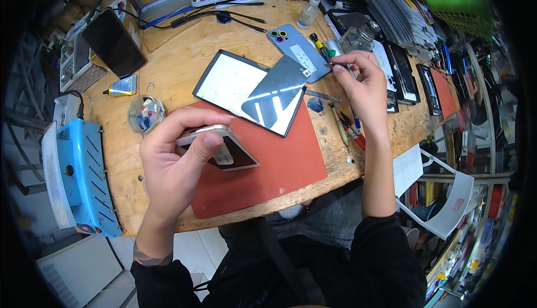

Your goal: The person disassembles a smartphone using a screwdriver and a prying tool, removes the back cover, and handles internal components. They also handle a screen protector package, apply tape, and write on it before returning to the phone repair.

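Note:
My left hand (176, 160) is closed round a smartphone (238, 156) with a pale gold frame. The phone is tilted up over the red-brown work mat (279, 169), and a pale label shows on its dark face. Farther right, my right hand (363, 81) pinches a slim dark tool (339, 64) between thumb and fingers; its exact kind is hard to make out. Just left of that hand lies a blue-grey phone back (299, 51) with a label and a camera block. A dark glass panel (275, 93) rests slantwise on a white, black-edged tray (224, 79).
A blue machine (89, 168) stands at the left edge, near a clear cup of scraps (146, 113). Another phone (114, 42) leans on a basket at the back left. Screwdrivers and tweezers (347, 129) lie by my right forearm. A white chair (447, 196) stands right.

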The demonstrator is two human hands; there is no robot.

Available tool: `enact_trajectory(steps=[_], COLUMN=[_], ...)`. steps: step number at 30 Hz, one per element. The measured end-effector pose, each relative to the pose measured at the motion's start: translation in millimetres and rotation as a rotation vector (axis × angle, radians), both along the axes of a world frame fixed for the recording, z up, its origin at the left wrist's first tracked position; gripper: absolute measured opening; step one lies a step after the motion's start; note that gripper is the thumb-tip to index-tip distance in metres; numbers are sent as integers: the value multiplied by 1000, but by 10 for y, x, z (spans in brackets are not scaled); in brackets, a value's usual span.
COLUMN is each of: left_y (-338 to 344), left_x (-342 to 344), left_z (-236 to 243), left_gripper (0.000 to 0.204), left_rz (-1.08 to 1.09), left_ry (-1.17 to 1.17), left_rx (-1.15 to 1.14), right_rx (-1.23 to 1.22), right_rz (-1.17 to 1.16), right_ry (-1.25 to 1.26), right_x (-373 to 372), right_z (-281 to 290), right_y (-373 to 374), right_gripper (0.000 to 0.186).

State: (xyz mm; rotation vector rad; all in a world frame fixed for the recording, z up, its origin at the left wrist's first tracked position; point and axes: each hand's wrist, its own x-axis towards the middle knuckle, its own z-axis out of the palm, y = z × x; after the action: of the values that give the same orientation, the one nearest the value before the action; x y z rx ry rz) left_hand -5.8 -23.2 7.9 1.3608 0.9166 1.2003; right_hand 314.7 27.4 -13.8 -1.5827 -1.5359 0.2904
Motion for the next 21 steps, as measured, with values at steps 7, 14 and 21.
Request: enact_trajectory(steps=[7,14,21], left_y=[0,11,-50], left_x=[51,90,144], left_z=[-51,-41,10], left_gripper=[28,32,32], left_rz=[-37,-15,32], left_ry=[-94,-108,-51], left_rx=[-16,-21,21], right_rx=[238,57,199], right_rz=[-77,366,234], right_ry=[187,356,288], right_x=[-220,-1021,-1378], right_z=[217,345,228], right_y=[-78,-662,-693], right_gripper=[14,26,20])
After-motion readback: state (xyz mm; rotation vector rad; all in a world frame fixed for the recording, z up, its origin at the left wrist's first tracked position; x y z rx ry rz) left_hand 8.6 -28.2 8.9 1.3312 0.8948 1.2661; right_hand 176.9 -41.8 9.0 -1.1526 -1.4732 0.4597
